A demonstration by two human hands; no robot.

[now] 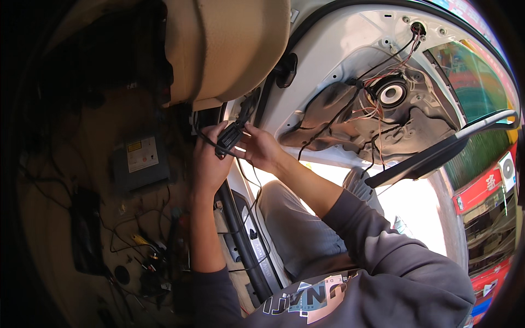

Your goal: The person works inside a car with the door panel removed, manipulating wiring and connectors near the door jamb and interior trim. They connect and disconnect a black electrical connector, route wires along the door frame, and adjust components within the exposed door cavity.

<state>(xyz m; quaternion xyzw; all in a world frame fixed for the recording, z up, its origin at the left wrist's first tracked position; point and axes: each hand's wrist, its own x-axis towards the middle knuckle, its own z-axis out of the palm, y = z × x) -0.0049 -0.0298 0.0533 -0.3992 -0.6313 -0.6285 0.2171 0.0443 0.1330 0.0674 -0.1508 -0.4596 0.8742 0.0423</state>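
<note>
A small black rectangular module with cables is held between my two hands, above the door opening of a car. My left hand grips it from the left side, with a black cable crossing over the fingers. On the right, my right hand has its thumb and fingers at the module's upper end, where dark cables run upward. Some fingertips are hidden behind the module. Thin black wires hang below my hands and lie over the door sill trim.
An open car door stands right, its inner panel off, with a speaker and loose wires exposed. Beige trim overhangs the hands. On the dark floor lie a grey metal unit, a black box-like object and tangled cables.
</note>
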